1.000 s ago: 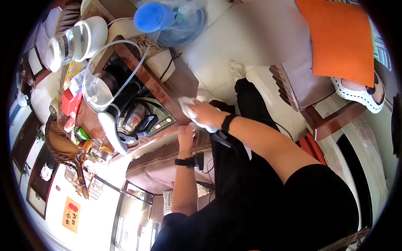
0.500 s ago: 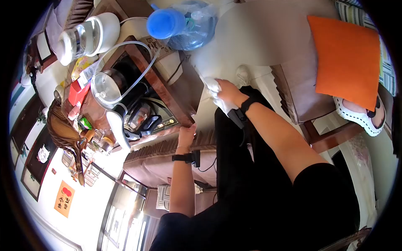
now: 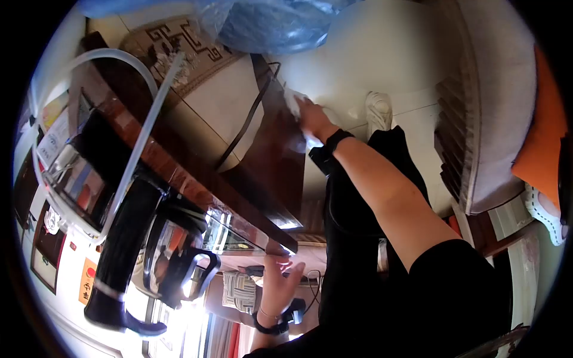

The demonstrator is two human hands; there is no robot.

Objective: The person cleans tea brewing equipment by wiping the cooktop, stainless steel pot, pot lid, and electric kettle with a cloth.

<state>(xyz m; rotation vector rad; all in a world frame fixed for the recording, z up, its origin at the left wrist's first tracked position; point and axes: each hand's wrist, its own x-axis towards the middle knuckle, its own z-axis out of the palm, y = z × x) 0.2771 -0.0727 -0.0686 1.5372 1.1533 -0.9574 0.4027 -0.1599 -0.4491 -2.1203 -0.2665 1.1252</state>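
Observation:
My right hand [image 3: 315, 121] is closed on a white cloth [image 3: 293, 102], which lies against the dark brown side panel [image 3: 265, 161] of a wooden table. My left hand [image 3: 279, 285] is at the near corner of the tabletop edge [image 3: 262, 230], with thumb and fingers apart and nothing held. Its fingertips are at the corner; whether they touch the wood I cannot tell. Both wrists wear black bands.
On the table stand a glass kettle with a black handle [image 3: 202, 277] and a curved clear tube [image 3: 140, 140]. A blue water bottle [image 3: 268, 27] stands beyond. A black cord [image 3: 250, 116] hangs near the panel. A sofa seat [image 3: 498, 119] and orange cushion [image 3: 540, 149] are at right.
My view has moved down and closer to the table. The right hand, still on the cloth, now presses it against the side panel. My left hand's fingers have spread at the table corner.

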